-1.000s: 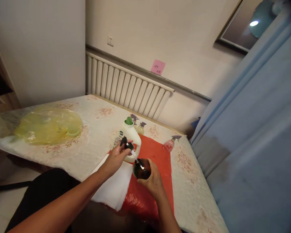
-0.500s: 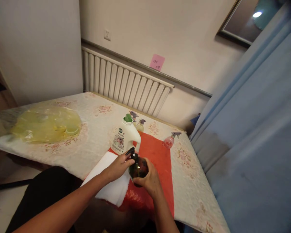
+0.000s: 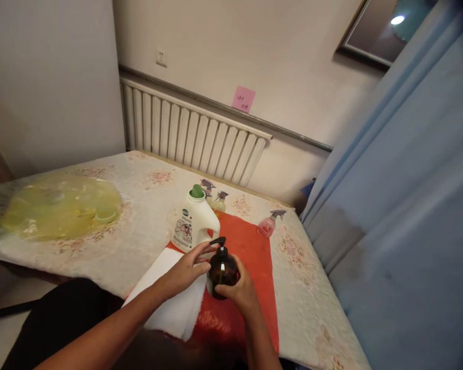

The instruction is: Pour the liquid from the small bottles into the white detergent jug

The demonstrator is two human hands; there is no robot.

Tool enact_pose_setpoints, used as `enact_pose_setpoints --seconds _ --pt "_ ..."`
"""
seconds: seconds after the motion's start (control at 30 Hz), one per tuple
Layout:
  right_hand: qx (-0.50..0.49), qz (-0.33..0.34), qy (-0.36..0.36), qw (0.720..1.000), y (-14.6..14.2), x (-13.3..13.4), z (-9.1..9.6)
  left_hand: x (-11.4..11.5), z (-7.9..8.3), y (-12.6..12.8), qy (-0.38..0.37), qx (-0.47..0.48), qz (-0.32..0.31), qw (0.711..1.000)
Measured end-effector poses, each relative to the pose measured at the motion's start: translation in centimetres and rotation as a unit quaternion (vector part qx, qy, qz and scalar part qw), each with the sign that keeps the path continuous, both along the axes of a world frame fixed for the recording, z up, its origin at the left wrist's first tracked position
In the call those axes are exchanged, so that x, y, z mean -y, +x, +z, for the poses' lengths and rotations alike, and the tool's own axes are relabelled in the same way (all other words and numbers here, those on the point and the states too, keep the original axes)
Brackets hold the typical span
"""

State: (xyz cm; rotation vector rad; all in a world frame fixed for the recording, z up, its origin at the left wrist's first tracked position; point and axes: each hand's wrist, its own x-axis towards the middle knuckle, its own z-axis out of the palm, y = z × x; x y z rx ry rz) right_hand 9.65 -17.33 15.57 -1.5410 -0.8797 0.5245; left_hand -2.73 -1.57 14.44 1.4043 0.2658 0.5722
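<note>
A dark brown pump bottle (image 3: 220,272) stands upright on a red cloth (image 3: 250,246), its black pump head (image 3: 218,242) seated on the neck. My right hand (image 3: 239,290) grips the bottle's body from the near side. My left hand (image 3: 187,268) rests against the bottle's left side, fingers at the collar just under the pump. A white detergent jug with a green cap (image 3: 193,221) stands just behind my left hand.
A white towel (image 3: 170,303) lies under my left wrist, overlapping the red cloth. Two small spray bottles (image 3: 218,202) stand behind the jug and a pink one (image 3: 269,224) lies at the cloth's far right. A yellow plastic bag (image 3: 57,205) sits at the left. Blue curtain (image 3: 401,205) hangs at the right.
The pump, held apart with its tube dipping into the bottle a second ago, now sits fully on the neck. The bottle has come upright, and my left fingers have slid to the collar.
</note>
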Motion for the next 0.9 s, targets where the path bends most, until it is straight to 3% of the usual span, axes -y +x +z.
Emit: enact_pose_setpoints --seconds 0.2,0.33,0.4,0.47,0.6,0.7,0.8,0.9 --pt "0.052 -0.143 0.002 0.988 6.4 -1.9 -2.3 -3.3 -8.3 -0.9 0.104 -0.132 0.164 0.972" --pt "0.075 -0.172 -0.001 0.982 10.1 -4.6 -3.4 -5.5 -11.8 -1.9 0.203 -0.131 0.187 0.952" --pt "0.066 -0.164 0.017 0.984 11.4 -6.2 -3.7 -5.9 -12.5 -2.0 0.252 -0.127 0.185 0.941" --pt "0.051 -0.152 0.033 0.986 12.5 -8.0 -4.0 -5.8 -12.8 -2.0 0.332 -0.149 0.189 0.912" --pt "0.003 -0.098 0.037 0.995 14.1 -12.1 -5.1 -5.7 -13.7 -2.1 0.511 -0.194 0.212 0.810" --pt "0.009 -0.073 0.054 0.996 14.9 -15.3 -6.4 -5.9 -14.2 -2.3 0.593 -0.182 0.239 0.747" --pt "0.035 -0.083 0.073 0.993 15.3 -18.3 -7.7 -6.1 -14.5 -2.4 0.630 -0.174 0.252 0.714" --pt "0.045 -0.100 0.081 0.991 15.6 -20.4 -8.9 -6.1 -14.5 -2.5 0.636 -0.176 0.260 0.705"
